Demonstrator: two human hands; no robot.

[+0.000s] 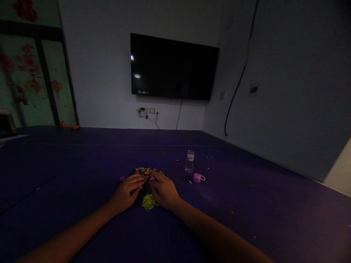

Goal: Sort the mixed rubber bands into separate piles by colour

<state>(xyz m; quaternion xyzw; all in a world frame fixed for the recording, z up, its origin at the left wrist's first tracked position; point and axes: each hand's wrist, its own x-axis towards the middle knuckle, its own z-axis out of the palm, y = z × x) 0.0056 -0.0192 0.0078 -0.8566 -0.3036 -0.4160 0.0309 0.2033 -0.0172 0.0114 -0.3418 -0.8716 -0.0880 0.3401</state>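
Both my hands rest palm down on a dark purple mat (82,171), side by side. My left hand (126,192) lies with fingers stretched toward a heap of small multicoloured pieces (148,171). My right hand (163,190) also reaches into that heap with fingers extended; what its fingertips touch is too dim to make out. A small pile of yellow pieces (148,202) lies between my two hands, just below them. One pink piece (121,178) sits left of my left hand.
A clear plastic bottle (189,161) stands right of the heap, with a pink lid (197,178) near it. A dark wall-mounted screen (172,67) and power sockets (149,111) are on the far wall. The room is dim.
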